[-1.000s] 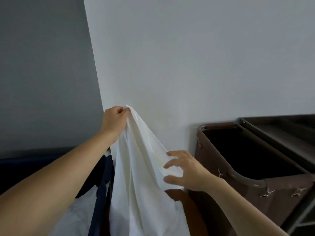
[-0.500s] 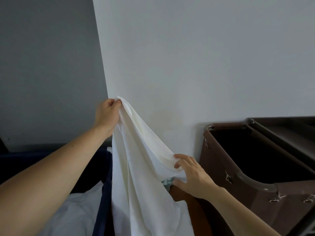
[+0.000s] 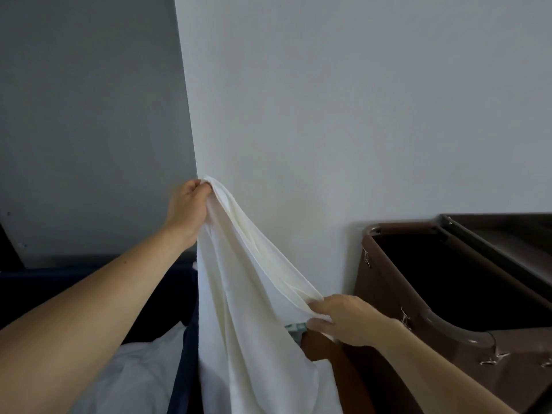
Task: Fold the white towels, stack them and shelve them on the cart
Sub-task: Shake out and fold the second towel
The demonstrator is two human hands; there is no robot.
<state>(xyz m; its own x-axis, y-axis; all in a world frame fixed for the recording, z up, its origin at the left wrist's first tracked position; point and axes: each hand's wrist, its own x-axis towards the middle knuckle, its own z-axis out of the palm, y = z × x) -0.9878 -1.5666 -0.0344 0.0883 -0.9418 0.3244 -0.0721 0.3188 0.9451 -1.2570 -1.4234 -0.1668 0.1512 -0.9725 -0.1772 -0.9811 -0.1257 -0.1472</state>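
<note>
The left hand [image 3: 191, 204] is pinching a corner of a white towel [image 3: 248, 309] and holding it up in front of the wall [image 3: 358, 115]. The right hand [image 3: 343, 319] is gripping the towel's edge lower down and to the right, thumb under, fingers curled over the cloth. The towel is hanging between them, draping down past a blue bin [image 3: 185, 354] with white linen [image 3: 134, 377] lying in it. A brown cart [image 3: 448, 294] is standing to the right, against the wall.
</note>
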